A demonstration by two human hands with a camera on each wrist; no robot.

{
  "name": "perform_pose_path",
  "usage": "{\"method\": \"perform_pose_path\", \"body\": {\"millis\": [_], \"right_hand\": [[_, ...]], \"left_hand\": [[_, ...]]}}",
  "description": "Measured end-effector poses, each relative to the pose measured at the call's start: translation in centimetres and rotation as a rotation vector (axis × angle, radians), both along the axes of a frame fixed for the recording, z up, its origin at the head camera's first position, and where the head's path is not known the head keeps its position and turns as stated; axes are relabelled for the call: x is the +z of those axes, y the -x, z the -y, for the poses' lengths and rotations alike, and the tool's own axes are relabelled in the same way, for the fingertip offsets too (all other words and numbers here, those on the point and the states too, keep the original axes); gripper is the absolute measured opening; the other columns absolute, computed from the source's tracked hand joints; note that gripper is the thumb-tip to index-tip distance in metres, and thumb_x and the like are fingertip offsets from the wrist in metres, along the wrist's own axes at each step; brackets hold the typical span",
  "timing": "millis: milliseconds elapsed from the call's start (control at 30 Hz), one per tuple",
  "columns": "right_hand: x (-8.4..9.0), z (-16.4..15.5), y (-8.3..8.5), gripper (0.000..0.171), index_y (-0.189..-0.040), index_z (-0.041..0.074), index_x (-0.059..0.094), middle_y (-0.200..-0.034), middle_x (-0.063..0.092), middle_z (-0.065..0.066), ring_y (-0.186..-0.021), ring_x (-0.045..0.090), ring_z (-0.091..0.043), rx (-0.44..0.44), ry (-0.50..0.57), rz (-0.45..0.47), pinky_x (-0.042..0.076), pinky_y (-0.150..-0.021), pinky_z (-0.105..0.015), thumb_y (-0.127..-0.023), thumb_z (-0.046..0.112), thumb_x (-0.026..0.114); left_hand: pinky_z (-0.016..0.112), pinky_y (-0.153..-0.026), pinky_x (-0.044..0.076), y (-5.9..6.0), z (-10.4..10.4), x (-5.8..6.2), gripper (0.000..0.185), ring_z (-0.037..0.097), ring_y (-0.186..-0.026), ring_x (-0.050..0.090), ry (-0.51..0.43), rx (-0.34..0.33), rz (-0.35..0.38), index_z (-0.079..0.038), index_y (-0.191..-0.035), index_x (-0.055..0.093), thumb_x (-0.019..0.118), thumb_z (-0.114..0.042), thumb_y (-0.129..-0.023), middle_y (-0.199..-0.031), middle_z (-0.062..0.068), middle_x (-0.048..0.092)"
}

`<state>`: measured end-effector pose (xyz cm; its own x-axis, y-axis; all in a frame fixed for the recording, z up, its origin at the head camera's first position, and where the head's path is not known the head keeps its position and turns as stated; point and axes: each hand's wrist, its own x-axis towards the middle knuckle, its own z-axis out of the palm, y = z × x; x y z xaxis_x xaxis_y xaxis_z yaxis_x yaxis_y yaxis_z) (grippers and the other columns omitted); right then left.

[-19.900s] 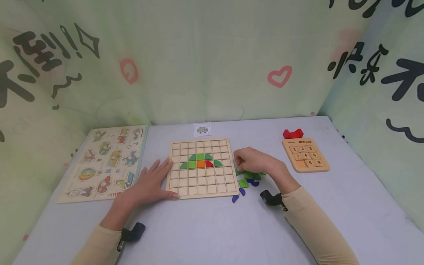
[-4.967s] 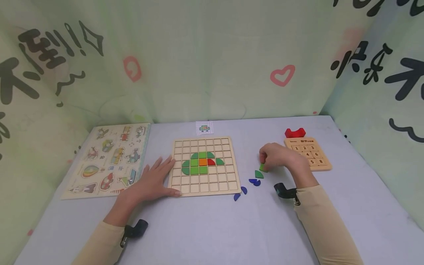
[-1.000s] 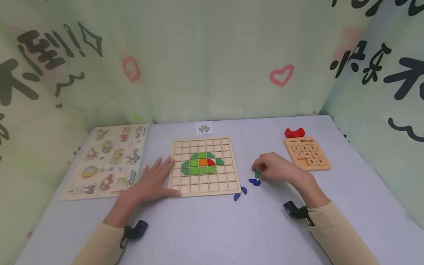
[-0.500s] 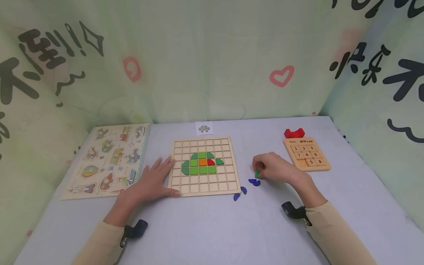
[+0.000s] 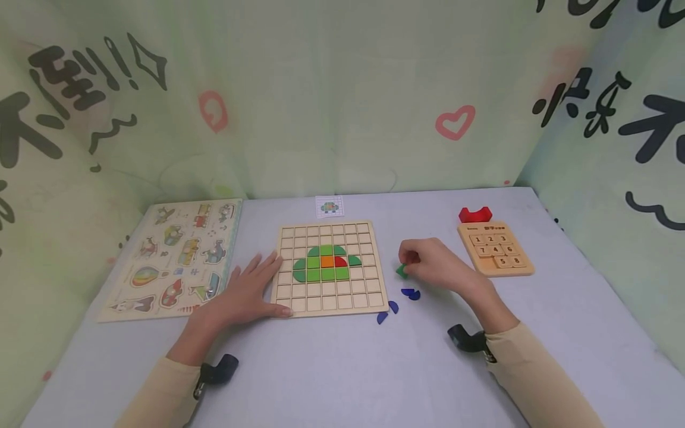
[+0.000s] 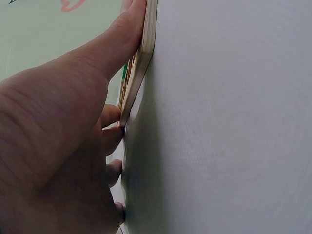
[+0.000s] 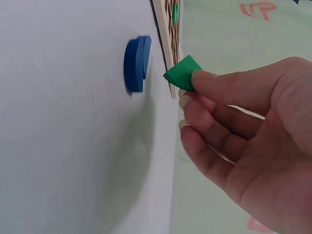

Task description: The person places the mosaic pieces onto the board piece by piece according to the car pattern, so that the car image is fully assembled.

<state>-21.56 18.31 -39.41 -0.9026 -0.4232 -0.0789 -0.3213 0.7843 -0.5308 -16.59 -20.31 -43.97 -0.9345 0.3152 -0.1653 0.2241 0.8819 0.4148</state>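
My head camera is looking forward and down across the pale grey table, taking in the wooden grid board whole. My left wrist camera is sitting close against that board's edge. My right wrist camera is viewing it near, edge-on, sharing the blue half-round pieces.

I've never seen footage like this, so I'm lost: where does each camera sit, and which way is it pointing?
Head: worn on the head, looks down at the table; shows both hands, the left hand on the grid board, the right hand pinching a green piece.
Left wrist: sees the thumb on the board's edge.
Right wrist: sees the fingers, the green piece, blue pieces.
Shared: head and right wrist both show the green piece.
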Motion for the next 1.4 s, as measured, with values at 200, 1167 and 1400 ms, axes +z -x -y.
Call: {"method": "perform_pose_path", "body": {"millis": [200, 1167, 1400], "right_hand": [[0.0, 1.8, 0.0, 0.010, -0.086, 0.011, 0.065, -0.082, 0.065, -0.001, -0.079, 0.056, -0.018, 0.016, 0.099, 0.002, 0.050, -0.072, -0.030, -0.087, 0.002, 0.068], [-0.7, 7.8, 0.8, 0.003, -0.090, 0.004, 0.070, -0.079, 0.066, -0.004, -0.071, 0.056, -0.016, 0.018, 0.141, 0.106, 0.048, -0.062, -0.025, -0.087, 0.003, 0.070], [-0.6, 8.1, 0.2, 0.007, -0.094, 0.006, 0.074, -0.083, 0.067, -0.003, -0.074, 0.055, -0.017, 0.033, 0.062, 0.064, 0.047, -0.065, -0.025, -0.089, 0.004, 0.069]], "left_hand": [[0.071, -0.119, 0.003, 0.0, 0.0, 0.1, 0.122, 0.040, -0.155, 0.004, 0.009, 0.005, 0.003, -0.013, -0.160, 0.019, 0.075, -0.072, -0.069, -0.169, 0.008, 0.014], [0.070, -0.120, 0.004, 0.1, 0.0, 0.1, 0.120, 0.039, -0.156, 0.004, 0.019, 0.007, 0.009, -0.015, -0.160, 0.020, 0.072, -0.074, -0.070, -0.169, 0.007, 0.014], [0.070, -0.120, 0.003, 0.1, 0.0, 0.1, 0.120, 0.039, -0.156, 0.003, 0.018, 0.007, 0.011, -0.015, -0.160, 0.019, 0.072, -0.074, -0.070, -0.169, 0.007, 0.013]]}}
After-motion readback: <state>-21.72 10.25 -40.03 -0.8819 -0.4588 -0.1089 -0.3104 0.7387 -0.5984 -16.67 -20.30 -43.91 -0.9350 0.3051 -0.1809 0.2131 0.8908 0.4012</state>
